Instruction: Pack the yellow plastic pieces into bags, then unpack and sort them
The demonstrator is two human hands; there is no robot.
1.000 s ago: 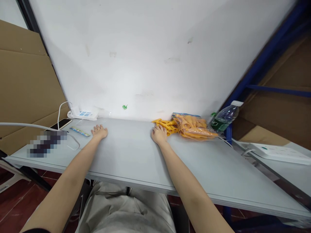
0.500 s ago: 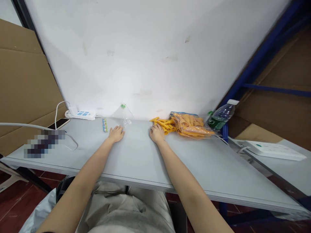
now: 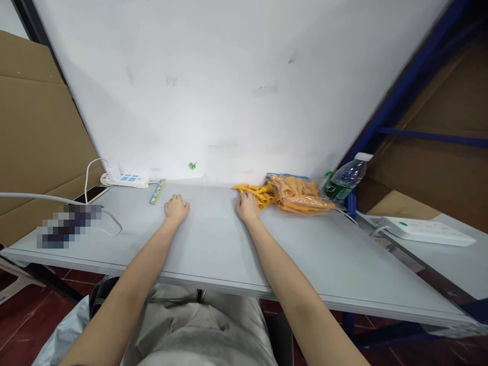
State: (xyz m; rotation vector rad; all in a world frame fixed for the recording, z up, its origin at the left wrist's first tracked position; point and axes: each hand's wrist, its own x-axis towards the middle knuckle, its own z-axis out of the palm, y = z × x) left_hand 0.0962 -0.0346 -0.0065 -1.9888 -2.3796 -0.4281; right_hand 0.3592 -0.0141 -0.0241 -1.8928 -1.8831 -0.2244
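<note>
My left hand (image 3: 176, 207) lies on the grey table with its fingers apart and partly bent, and no held thing shows in it. Just beyond it to the left is a small colourful printed strip (image 3: 157, 191), turned at a slant. A clear plastic bag with a green print (image 3: 192, 165) is against the white wall; its outline is hard to make out. My right hand (image 3: 248, 206) rests palm down, fingertips at the left end of a pile of loose yellow, hollow, horn-shaped plastic pieces (image 3: 267, 195). Its fingers look extended, not wrapped round a piece.
Right of the pile lies a clear bag of orange-yellow cones (image 3: 301, 195), with a water bottle (image 3: 346, 178) behind it. At the left are a power strip (image 3: 131, 180), a phone (image 3: 93, 194) and white cables. Another power strip (image 3: 427, 231) lies on the right-hand table.
My left hand has moved slightly left, away from the clear bag. The bag's crumpled lower part no longer shows. The colourful strip has tilted. My right hand has shifted slightly toward the yellow pieces.
</note>
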